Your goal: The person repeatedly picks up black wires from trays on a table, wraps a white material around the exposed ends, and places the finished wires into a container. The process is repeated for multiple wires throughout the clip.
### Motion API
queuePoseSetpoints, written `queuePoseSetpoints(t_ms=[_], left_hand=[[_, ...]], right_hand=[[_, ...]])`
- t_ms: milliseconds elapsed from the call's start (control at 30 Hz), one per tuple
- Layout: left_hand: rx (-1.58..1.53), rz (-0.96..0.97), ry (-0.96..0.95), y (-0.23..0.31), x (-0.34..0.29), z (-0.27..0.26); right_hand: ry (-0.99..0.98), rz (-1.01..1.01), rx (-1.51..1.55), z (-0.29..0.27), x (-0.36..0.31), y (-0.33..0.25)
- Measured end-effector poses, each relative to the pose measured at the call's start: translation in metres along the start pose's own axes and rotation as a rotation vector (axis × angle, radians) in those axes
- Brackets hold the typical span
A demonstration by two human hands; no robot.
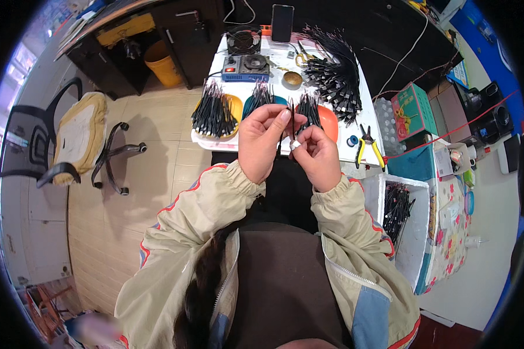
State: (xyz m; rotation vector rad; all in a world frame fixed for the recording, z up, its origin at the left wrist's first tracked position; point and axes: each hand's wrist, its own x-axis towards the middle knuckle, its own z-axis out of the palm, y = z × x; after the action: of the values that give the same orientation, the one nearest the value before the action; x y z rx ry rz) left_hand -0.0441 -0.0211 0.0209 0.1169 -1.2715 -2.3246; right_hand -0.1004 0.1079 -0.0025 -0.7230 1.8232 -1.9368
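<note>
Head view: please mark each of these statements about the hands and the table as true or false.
1. Both hands, left hand and right hand, pinch a thin black cable. True.
2. The yellow-handled pliers are in the right hand. False: they lie on the white table.
3. A white foam box with black cables stands at the person's right. True.
4. The office chair is at the person's right. False: it is at the left.
</note>
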Motion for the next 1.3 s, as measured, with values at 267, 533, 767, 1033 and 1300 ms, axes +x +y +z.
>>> queuePoseSetpoints(t_ms=[267, 533, 767, 1033, 1300], left_hand=[[0.062, 0.070, 0.017, -0.013, -0.072, 0.001], [0.045, -0.086, -0.149, -0.005, -0.101, 0.009], [0.138, -0.060, -0.135, -0.008, -0.102, 0.013], [-0.163, -0.205, -0.151, -0.016, -0.103, 0.008], [0.071, -0.156, -0.150, -0.012, -0.103, 0.003]], right_hand=[[-0.008, -0.134, -0.007, 0.003, -0.068, -0.005], [-0.038, -0.243, -0.061, -0.014, -0.069, -0.036], [-0.019, -0.237, -0.021, -0.013, -0.074, -0.034], [-0.166, 0.050, 0.767, -0.007, -0.072, -0.002], [-0.146, -0.045, 0.616, -0.013, -0.070, 0.001]])
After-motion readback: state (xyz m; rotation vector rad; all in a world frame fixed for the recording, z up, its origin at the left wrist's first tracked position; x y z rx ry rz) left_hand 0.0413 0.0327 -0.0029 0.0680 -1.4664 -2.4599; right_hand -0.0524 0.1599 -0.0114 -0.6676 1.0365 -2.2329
